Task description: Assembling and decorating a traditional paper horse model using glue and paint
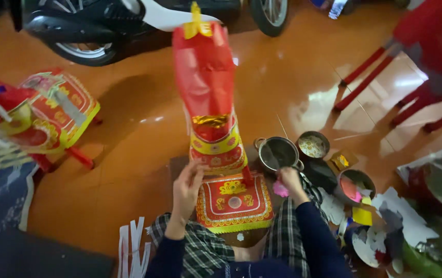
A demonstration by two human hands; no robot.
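A tall red paper horse figure [205,77] with gold and yellow trim stands on the orange floor in front of me, its decorated red and gold saddle cloth [234,202] facing me. My left hand [187,188] rests on the figure's left flank, fingers spread. My right hand [288,180] is at its right side and pinches a small pink paper piece [281,189]. My knees in checked trousers [200,247] frame the figure.
A metal pot [277,153] and small bowls of paper cut-outs [313,145] sit to the right. Another paper horse [51,110] stands left. A motorbike [102,25] is behind, red chair legs [370,72] top right, white paper strips [133,247] bottom left.
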